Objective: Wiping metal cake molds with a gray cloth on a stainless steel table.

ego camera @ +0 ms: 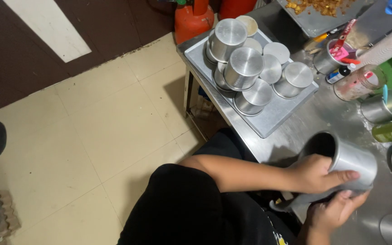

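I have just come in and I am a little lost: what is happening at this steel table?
A person holds a metal cup on its side in both hands, left hand on top, right hand beneath. It is over the steel table. Behind it, a metal tray carries many similar cups turned upside down.

Indoor light was moderate and even, falling from above and somewhat to the right. The steel counter [296, 131] cast a soft shadow onto the pale floor tiles [91, 131] at centre. Dull glare sat on the flat bottoms of the upturned metal cups [246, 68] at upper centre and along the metal cup [345, 161] between my left hand [316, 174] and right hand [336, 211] at lower right. My black shirt [182, 208] at bottom centre showed almost no detail. Focus was fair at centre; items at the upper right edge looked soft, and straight lines bowed slightly toward the corners.
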